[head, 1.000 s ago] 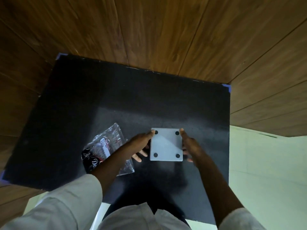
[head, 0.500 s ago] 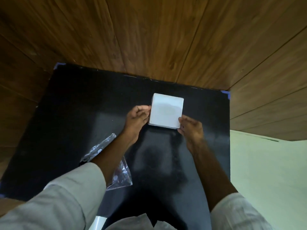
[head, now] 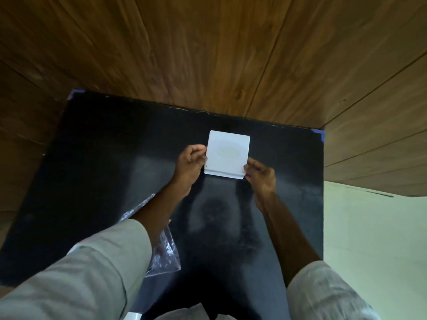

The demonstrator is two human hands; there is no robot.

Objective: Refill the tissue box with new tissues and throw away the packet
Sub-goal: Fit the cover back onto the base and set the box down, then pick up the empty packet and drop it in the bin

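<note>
A square white tissue box [head: 227, 154] sits on the black table [head: 104, 158], towards its far right part, with a faint oval on the face turned up. My left hand [head: 190, 163] pinches the box's left edge near the front corner. My right hand [head: 261, 177] grips its front right corner. A clear plastic packet [head: 165, 252] lies flat on the table to the near left, mostly hidden under my left forearm and sleeve.
Wood-panelled walls stand close behind and to the right of the table. A pale floor [head: 374, 239] shows past the table's right edge. Blue tape marks the table's far corners [head: 320, 133].
A second ago the box lay near me with four black feet up. It has since been turned over and carried farther away on the table, both hands staying on it.
</note>
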